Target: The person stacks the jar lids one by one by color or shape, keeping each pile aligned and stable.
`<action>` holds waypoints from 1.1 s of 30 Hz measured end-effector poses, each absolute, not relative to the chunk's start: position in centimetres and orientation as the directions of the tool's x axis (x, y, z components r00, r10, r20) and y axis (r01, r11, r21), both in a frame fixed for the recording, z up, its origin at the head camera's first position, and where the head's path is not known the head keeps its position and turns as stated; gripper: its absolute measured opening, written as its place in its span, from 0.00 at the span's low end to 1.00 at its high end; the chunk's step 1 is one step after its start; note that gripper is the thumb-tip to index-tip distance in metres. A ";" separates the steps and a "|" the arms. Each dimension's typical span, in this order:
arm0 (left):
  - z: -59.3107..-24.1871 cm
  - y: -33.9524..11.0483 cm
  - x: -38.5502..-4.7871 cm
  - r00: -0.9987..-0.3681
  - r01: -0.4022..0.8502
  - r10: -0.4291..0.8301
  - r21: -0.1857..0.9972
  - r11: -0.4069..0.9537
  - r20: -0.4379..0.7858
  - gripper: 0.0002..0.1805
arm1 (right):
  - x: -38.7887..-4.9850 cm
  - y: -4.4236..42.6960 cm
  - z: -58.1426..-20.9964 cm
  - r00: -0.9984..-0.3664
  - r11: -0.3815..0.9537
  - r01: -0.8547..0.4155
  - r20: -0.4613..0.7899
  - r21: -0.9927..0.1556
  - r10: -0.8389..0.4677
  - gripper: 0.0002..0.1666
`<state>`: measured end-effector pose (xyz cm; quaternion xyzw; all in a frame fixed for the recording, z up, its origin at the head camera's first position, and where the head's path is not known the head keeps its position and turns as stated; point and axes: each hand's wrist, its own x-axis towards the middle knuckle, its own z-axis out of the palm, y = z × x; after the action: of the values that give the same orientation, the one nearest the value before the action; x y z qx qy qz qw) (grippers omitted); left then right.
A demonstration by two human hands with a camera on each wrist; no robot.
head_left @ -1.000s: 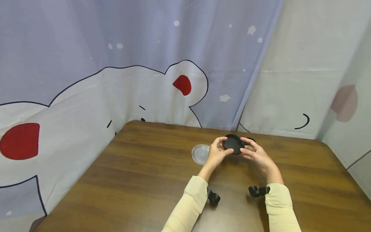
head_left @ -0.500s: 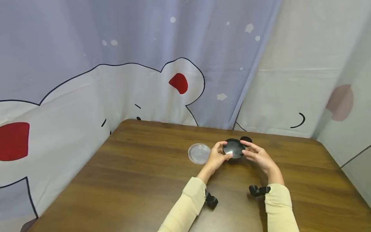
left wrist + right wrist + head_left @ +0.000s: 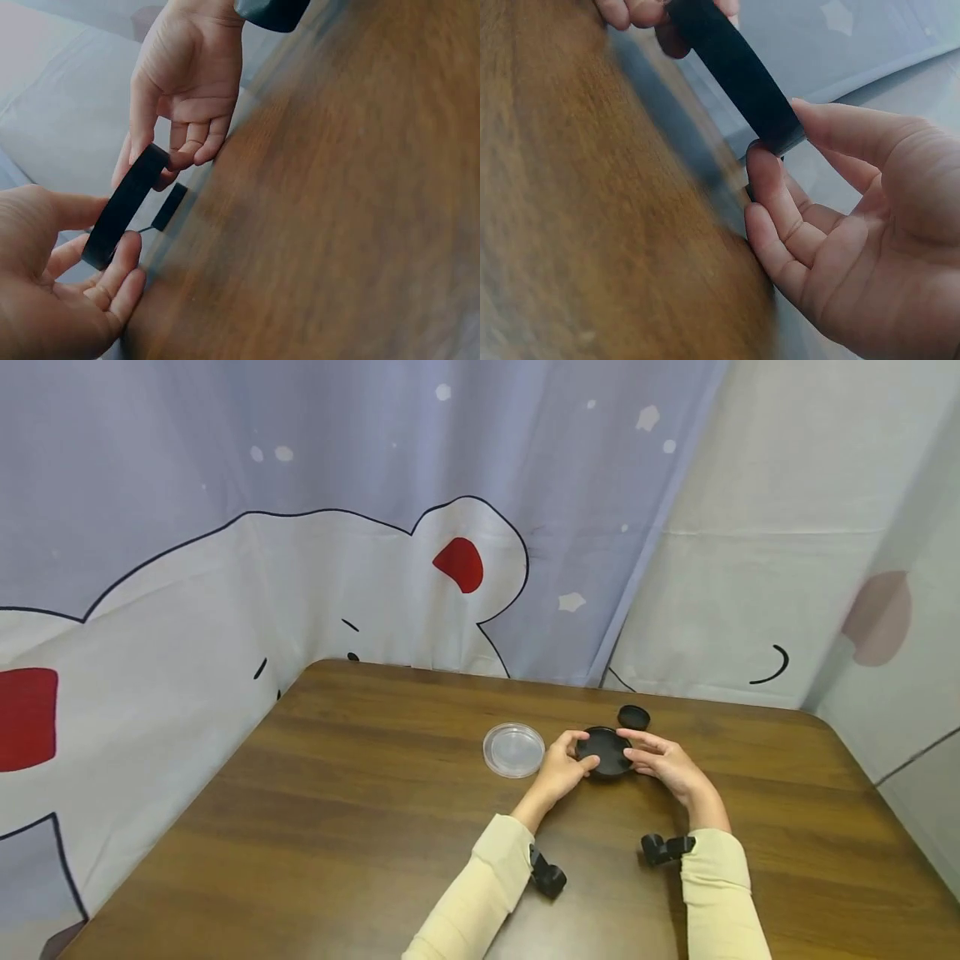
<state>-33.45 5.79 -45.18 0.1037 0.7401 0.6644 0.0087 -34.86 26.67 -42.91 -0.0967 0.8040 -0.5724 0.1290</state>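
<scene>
Both hands hold a shallow round black dish (image 3: 606, 750) by opposite sides of its rim. My left hand (image 3: 557, 770) pinches the left side between thumb and fingers. At the right side, my right hand (image 3: 667, 768) grips the rim in the same way. From the left wrist view, the dish (image 3: 126, 206) appears edge-on, a little above the table, with a gap beneath it. The right wrist view shows its side wall (image 3: 739, 71) between thumb and forefinger. A clear round plastic lid (image 3: 513, 750) lies on the table left of the left hand.
A smaller round black dish (image 3: 633, 717) stands behind the right hand, toward the back edge of the wooden table (image 3: 337, 827). A printed curtain (image 3: 360, 577) hangs along the far and left sides. Small black cameras (image 3: 550, 880) are strapped to both wrists.
The black dish has come down toward the table and tipped from facing me to flatter, both hands keeping hold. The small dish behind, partly covered earlier, now shows fully. The view shifted slightly.
</scene>
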 end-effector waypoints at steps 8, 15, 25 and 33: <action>-45.4 5.4 -33.4 -0.976 0.145 0.190 0.964 0.225 0.103 0.18 | -34.9 27.0 -43.1 -0.945 0.345 0.000 -0.113 -0.939 -0.307 0.35; -45.3 5.4 -33.4 -0.974 0.190 0.176 0.939 0.286 0.144 0.17 | -34.8 26.8 -42.9 -0.954 0.417 -0.033 -0.095 -0.908 -0.283 0.35; -46.3 5.3 -32.7 -0.986 0.163 0.088 0.929 0.332 0.142 0.14 | -34.7 26.0 -43.9 -0.955 0.475 -0.041 -0.106 -0.879 -0.277 0.32; -46.0 5.7 -33.0 -0.981 0.194 0.092 0.924 0.329 0.173 0.16 | -34.8 26.4 -43.3 -0.960 0.511 -0.039 -0.110 -0.858 -0.259 0.29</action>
<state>-33.00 5.70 -45.96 0.0879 0.8141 0.5723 -0.0444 -34.84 26.38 -43.26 -0.0864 0.8620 -0.4866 0.1128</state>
